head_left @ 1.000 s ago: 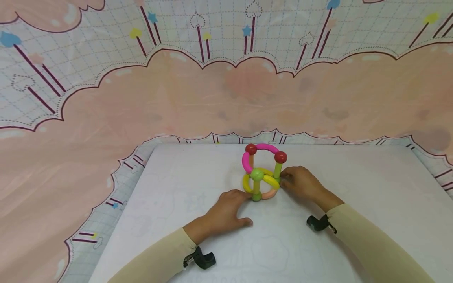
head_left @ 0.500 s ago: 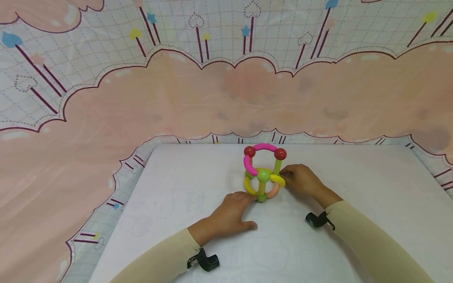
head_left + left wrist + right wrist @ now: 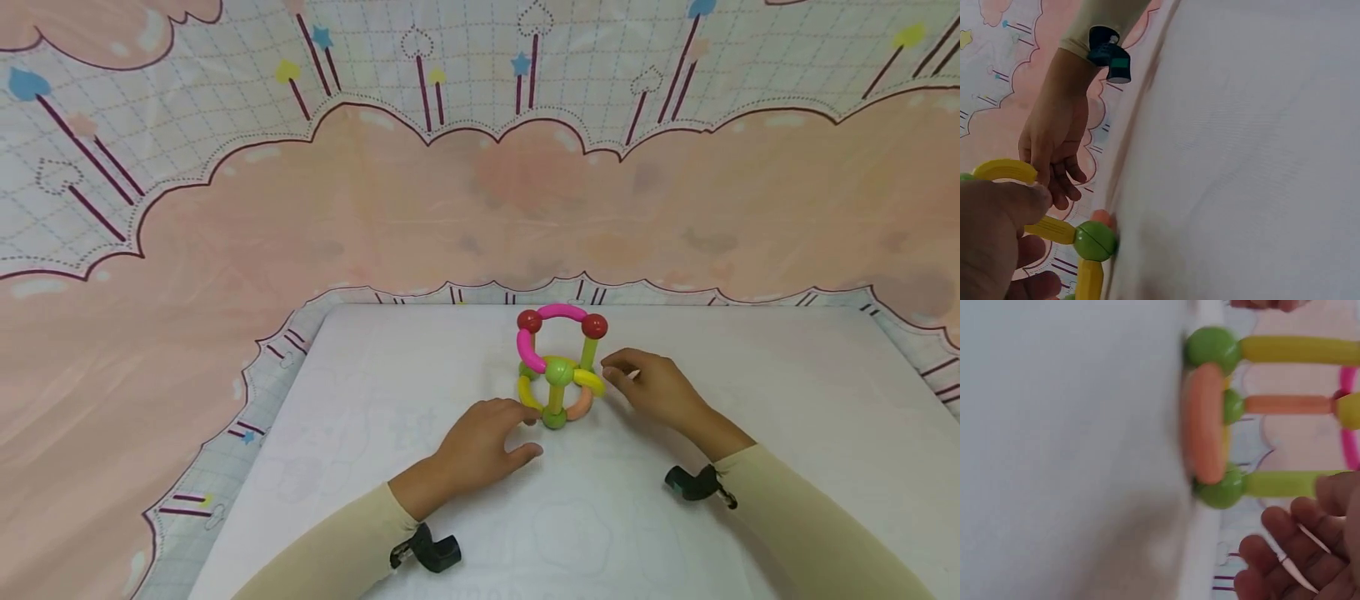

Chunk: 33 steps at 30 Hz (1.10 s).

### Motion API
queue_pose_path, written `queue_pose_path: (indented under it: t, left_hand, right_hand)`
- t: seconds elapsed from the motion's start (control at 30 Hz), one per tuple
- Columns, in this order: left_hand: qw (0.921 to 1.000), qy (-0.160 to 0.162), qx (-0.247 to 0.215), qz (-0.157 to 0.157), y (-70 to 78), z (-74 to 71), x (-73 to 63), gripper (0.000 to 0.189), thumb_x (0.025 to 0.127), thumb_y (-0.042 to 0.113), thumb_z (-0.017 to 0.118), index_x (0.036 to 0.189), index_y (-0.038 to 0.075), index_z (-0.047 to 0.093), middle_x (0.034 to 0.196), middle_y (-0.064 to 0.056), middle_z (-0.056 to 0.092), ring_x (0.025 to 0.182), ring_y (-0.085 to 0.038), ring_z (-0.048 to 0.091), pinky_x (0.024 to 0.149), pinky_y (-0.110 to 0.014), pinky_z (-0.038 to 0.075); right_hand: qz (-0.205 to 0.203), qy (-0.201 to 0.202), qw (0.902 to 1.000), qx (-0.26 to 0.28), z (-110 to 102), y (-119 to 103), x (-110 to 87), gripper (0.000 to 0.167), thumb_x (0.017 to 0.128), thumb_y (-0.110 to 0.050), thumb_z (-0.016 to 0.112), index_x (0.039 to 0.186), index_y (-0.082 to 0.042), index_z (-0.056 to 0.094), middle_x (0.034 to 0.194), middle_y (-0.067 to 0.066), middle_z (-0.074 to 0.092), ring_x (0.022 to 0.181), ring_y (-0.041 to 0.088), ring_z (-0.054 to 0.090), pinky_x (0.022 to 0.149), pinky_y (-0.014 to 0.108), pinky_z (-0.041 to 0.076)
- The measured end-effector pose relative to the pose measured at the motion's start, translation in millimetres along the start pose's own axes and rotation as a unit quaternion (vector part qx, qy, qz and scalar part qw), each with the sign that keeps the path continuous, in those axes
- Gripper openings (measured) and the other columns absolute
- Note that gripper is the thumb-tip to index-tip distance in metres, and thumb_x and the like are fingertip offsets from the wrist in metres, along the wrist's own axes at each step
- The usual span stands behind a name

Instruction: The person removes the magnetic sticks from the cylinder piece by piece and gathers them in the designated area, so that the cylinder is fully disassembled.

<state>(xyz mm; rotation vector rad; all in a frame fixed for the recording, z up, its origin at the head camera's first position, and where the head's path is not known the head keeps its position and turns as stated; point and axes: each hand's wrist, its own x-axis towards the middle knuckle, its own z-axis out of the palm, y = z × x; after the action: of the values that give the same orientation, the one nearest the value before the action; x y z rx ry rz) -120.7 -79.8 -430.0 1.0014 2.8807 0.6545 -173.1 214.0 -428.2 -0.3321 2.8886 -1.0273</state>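
Left hand (image 3: 476, 446): back up, reaching in from the lower left, index stretched to the near bottom green ball (image 3: 553, 418), thumb spread well away from it; not gripping, and can't tell whether the fingertip touches. Right hand (image 3: 660, 392): in from the right, wrist slightly bent, fingers loosely bent, thumb under index, holding nothing; head view shows a slim gap to the lime post (image 3: 589, 354). Hands are apart, one each side of the ball-and-rod frame (image 3: 556, 398), which stands upright on the white table (image 3: 375, 375) towards its far edge: red balls and magenta arcs up top, yellow arcs and a peach one lower. Markings: fine lines on the yellow bar (image 3: 1052, 230), too blurred to read; small green patch (image 3: 1120, 63) on the right wrist's black camera (image 3: 693, 483), lettering unresolvable; backdrop (image 3: 375, 208) printed with candles and stars.
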Motion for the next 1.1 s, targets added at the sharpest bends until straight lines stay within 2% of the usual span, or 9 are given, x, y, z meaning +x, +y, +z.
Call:
queue_pose_path:
  t: [0.07, 0.13, 0.23, 0.33, 0.43, 0.6, 0.8, 0.93, 1.1]
  left_hand:
    - [0.9984, 0.053, -0.006, 0.018, 0.9, -5.6, 1.2, 0.038, 0.094, 0.033, 0.080, 0.127, 0.015, 0.071, 0.117, 0.003, 0.076, 0.113, -0.015, 0.068, 0.102, -0.037, 0.054]
    - [0.9930, 0.110, -0.004, 0.042, 2.1, -11.3, 2.5, 0.034, 0.093, 0.029, 0.082, 0.123, 0.015, 0.073, 0.115, 0.002, 0.076, 0.112, -0.016, 0.069, 0.099, -0.036, 0.055]
    - [0.9791, 0.187, 0.008, 0.078, 4.4, -19.1, 5.2, 0.034, 0.089, 0.023, 0.085, 0.120, 0.013, 0.073, 0.116, 0.000, 0.074, 0.113, -0.018, 0.067, 0.097, -0.036, 0.055]
    - [0.9666, 0.233, 0.022, 0.104, 7.5, -25.4, 9.4, 0.040, 0.086, 0.021, 0.088, 0.122, 0.012, 0.073, 0.122, -0.002, 0.070, 0.120, -0.021, 0.063, 0.099, -0.038, 0.054]
    - [0.9612, 0.245, 0.039, 0.121, 10.5, -28.4, 14.8, 0.044, 0.085, 0.022, 0.089, 0.124, 0.011, 0.072, 0.128, -0.002, 0.068, 0.129, -0.022, 0.059, 0.104, -0.041, 0.052]
    - [0.9596, 0.236, 0.068, 0.137, 15.8, -28.2, 22.7, 0.044, 0.087, 0.024, 0.087, 0.128, 0.014, 0.073, 0.137, -0.002, 0.068, 0.137, -0.023, 0.057, 0.109, -0.042, 0.050]
    - [0.9591, 0.235, 0.075, 0.140, 18.8, -24.3, 29.7, 0.043, 0.090, 0.025, 0.084, 0.130, 0.016, 0.074, 0.138, -0.001, 0.068, 0.135, -0.022, 0.058, 0.109, -0.041, 0.049]
    - [0.9575, 0.238, 0.085, 0.138, 19.6, -22.5, 32.3, 0.038, 0.091, 0.026, 0.083, 0.128, 0.017, 0.076, 0.136, 0.000, 0.069, 0.134, -0.020, 0.059, 0.109, -0.042, 0.047]
    - [0.9543, 0.245, 0.102, 0.138, 20.9, -21.6, 35.6, 0.036, 0.092, 0.028, 0.082, 0.125, 0.017, 0.076, 0.136, 0.001, 0.070, 0.134, -0.019, 0.059, 0.110, -0.040, 0.045]
  right_hand:
    - [-0.019, 0.013, 0.9995, 0.023, -4.7, -3.5, -7.4, 0.029, 0.108, -0.027, 0.060, 0.125, -0.007, 0.072, 0.115, 0.009, 0.076, 0.099, 0.027, 0.068, 0.085, 0.042, 0.058]
    - [-0.029, 0.017, 0.9985, 0.043, -9.1, -8.1, -14.9, 0.031, 0.109, -0.028, 0.058, 0.127, -0.007, 0.071, 0.117, 0.008, 0.076, 0.100, 0.026, 0.067, 0.082, 0.039, 0.056]
    - [-0.041, 0.012, 0.9975, 0.057, -13.5, -16.8, -25.2, 0.033, 0.108, -0.030, 0.059, 0.131, -0.008, 0.069, 0.118, 0.006, 0.076, 0.102, 0.026, 0.065, 0.080, 0.035, 0.055]
    - [-0.055, 0.004, 0.9973, 0.049, -14.5, -24.6, -32.0, 0.034, 0.104, -0.026, 0.066, 0.134, -0.008, 0.066, 0.120, 0.005, 0.075, 0.102, 0.023, 0.065, 0.079, 0.033, 0.056]
    - [-0.069, -0.003, 0.9971, 0.032, -13.2, -30.6, -36.1, 0.039, 0.100, -0.019, 0.072, 0.136, -0.007, 0.064, 0.121, 0.003, 0.074, 0.103, 0.021, 0.066, 0.084, 0.036, 0.058]
    - [-0.088, 0.005, 0.9960, 0.016, -10.5, -34.5, -38.3, 0.041, 0.096, -0.016, 0.076, 0.134, -0.007, 0.064, 0.117, 0.003, 0.074, 0.104, 0.021, 0.067, 0.087, 0.040, 0.059]
    - [-0.109, 0.020, 0.9937, 0.019, -6.7, -33.6, -38.5, 0.037, 0.096, -0.012, 0.076, 0.131, -0.007, 0.065, 0.104, -0.001, 0.075, 0.094, 0.014, 0.066, 0.081, 0.032, 0.058]
    - [-0.112, 0.012, 0.9933, 0.028, -5.3, -33.0, -39.7, 0.039, 0.097, -0.010, 0.074, 0.134, -0.008, 0.063, 0.102, -0.003, 0.075, 0.088, 0.012, 0.063, 0.078, 0.028, 0.055]
    - [-0.120, -0.015, 0.9910, 0.059, -7.5, -31.6, -42.1, 0.043, 0.099, -0.011, 0.071, 0.140, -0.010, 0.058, 0.097, -0.006, 0.074, 0.085, 0.011, 0.062, 0.074, 0.028, 0.053]
